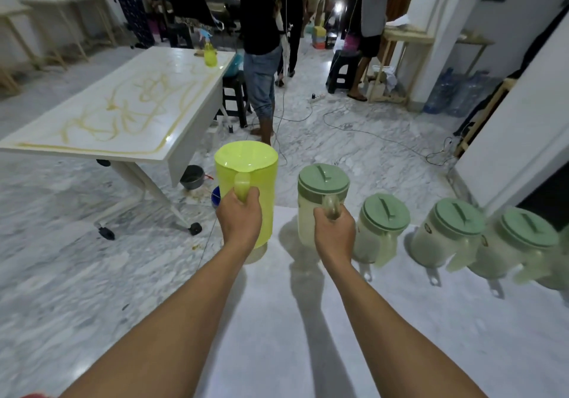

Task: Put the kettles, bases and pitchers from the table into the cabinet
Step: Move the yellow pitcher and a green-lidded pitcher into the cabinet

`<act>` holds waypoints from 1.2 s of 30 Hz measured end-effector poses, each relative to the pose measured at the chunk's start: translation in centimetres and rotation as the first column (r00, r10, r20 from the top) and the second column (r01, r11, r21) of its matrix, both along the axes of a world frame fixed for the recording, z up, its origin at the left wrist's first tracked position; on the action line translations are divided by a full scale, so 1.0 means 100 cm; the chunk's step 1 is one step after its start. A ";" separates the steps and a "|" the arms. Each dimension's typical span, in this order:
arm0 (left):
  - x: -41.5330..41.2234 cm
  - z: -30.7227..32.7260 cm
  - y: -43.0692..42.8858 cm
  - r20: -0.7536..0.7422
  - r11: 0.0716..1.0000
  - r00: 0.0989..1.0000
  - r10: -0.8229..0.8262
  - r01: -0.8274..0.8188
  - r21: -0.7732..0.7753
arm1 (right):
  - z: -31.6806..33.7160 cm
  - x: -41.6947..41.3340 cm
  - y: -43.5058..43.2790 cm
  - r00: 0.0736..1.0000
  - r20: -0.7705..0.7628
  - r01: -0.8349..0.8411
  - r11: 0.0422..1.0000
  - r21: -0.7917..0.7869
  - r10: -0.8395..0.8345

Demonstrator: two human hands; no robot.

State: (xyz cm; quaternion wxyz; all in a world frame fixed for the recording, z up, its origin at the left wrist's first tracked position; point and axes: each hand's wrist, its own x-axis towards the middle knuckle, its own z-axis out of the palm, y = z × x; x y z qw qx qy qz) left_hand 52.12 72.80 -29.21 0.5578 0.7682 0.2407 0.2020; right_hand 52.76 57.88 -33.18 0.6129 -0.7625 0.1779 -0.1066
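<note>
My left hand grips the handle of a bright yellow-green pitcher, held upright over the left far edge of the white table. My right hand is closed on the handle of a pale pitcher with a green lid. To its right, three more pale pitchers with green lids stand in a row on the table: one close by, one further along, one near the right edge.
A white table with yellow streaks stands to the left, a yellow spray bottle on its far end. People stand beyond it. Cables lie across the marble floor. A grey pot sits under that table. A white wall is on the right.
</note>
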 end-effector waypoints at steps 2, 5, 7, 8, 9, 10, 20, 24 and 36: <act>-0.001 0.023 0.004 0.043 1.000 0.999 -0.021 0.021 0.002 | 0.024 0.000 -0.002 0.999 0.025 0.027 1.000 -0.007 -0.027; 0.002 0.057 0.010 0.117 0.999 0.992 -0.037 0.036 0.011 | 0.062 -0.004 -0.004 0.996 0.079 0.049 0.999 -0.012 -0.048; 0.000 0.082 0.012 0.159 0.997 0.984 -0.081 0.080 0.014 | 0.089 -0.013 -0.005 0.991 0.109 0.083 0.996 -0.029 -0.079; -0.001 0.094 0.011 0.181 0.994 0.978 -0.106 0.106 0.012 | 0.103 -0.017 -0.007 0.988 0.119 0.099 0.994 -0.041 -0.094; -0.001 0.105 0.010 0.196 0.992 0.973 -0.123 0.123 0.014 | 0.116 -0.020 -0.010 0.986 0.131 0.112 0.993 -0.047 -0.105; -0.002 0.115 0.010 0.213 0.989 0.966 -0.145 0.147 0.010 | 0.129 -0.025 -0.013 0.982 0.142 0.130 0.990 -0.055 -0.121; -0.032 0.211 -0.031 0.338 0.882 0.827 -0.450 0.470 0.024 | 0.240 -0.123 -0.056 0.876 0.265 0.437 0.895 -0.085 -0.403; -0.063 0.239 -0.063 0.349 0.787 0.728 -0.589 0.616 0.043 | 0.265 -0.177 -0.081 0.793 0.314 0.574 0.813 -0.096 -0.522; -0.191 0.294 -0.175 0.440 0.460 0.393 -0.807 0.886 0.052 | 0.324 -0.366 -0.143 0.513 0.401 0.850 0.515 -0.114 -0.758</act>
